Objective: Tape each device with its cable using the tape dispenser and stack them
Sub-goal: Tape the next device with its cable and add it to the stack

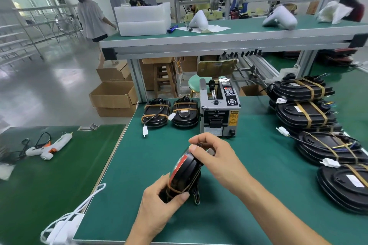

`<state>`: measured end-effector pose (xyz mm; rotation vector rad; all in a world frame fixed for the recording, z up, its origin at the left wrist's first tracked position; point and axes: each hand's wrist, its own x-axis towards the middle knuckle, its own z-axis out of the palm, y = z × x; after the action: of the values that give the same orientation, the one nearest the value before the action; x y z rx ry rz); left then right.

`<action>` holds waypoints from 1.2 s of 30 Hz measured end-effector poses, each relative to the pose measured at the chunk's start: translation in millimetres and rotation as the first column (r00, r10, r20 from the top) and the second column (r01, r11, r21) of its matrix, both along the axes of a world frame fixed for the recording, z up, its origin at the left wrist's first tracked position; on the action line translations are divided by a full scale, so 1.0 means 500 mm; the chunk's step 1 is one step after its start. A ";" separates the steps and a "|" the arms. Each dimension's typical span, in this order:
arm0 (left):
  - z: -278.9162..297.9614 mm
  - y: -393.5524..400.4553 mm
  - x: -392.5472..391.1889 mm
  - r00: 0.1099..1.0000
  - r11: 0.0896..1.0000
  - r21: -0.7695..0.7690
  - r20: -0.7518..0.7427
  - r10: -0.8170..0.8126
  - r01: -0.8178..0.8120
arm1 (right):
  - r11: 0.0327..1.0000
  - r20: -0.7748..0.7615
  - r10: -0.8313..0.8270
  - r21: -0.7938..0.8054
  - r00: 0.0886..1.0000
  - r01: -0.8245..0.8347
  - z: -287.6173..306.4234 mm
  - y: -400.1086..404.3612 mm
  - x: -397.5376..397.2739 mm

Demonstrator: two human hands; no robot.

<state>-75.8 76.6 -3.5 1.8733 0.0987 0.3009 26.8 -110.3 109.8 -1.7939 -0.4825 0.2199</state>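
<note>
I'm looking down at the green counter [249, 165], and both hands are on one black device [184, 173], lifted off the mat and tipped up on its edge, a red stripe showing along its rim. My left hand [157, 203] has it from below, the grip curled round the lower end with the thumb pressed over a band of tan tape [176, 190]. My right hand [215, 154] comes in from above, fingers bent and pinching the upper edge. A black cable [196, 195] loops down just under the device, near the left thumb.

Straight ahead, the grey tape dispenser [220, 109] stands upright on the counter, well apart from my hands. Just left of it sit two taped devices [171, 113] side by side, each strapped with its cable, a white plug [145, 131] trailing off the left one onto the mat.

Over on the right, taped devices [306, 105] are stacked and overlapping in a row that runs toward me, white connectors poking out between them.

On the darker counter [59, 175] to my left lies a white glue gun [49, 146] with its black cord. Cardboard boxes [113, 95] sit on the floor beyond. A person [90, 18] stands far back on the left.
</note>
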 end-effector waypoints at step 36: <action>-0.001 0.005 0.007 0.993 0.999 0.006 0.109 0.045 -0.046 | 0.983 0.572 -0.184 0.126 0.799 0.135 -0.070 0.056 -0.025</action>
<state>-72.2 78.9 -4.1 1.8608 0.0665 0.4350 14.5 -82.4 74.7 -1.7951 -0.7539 -0.4858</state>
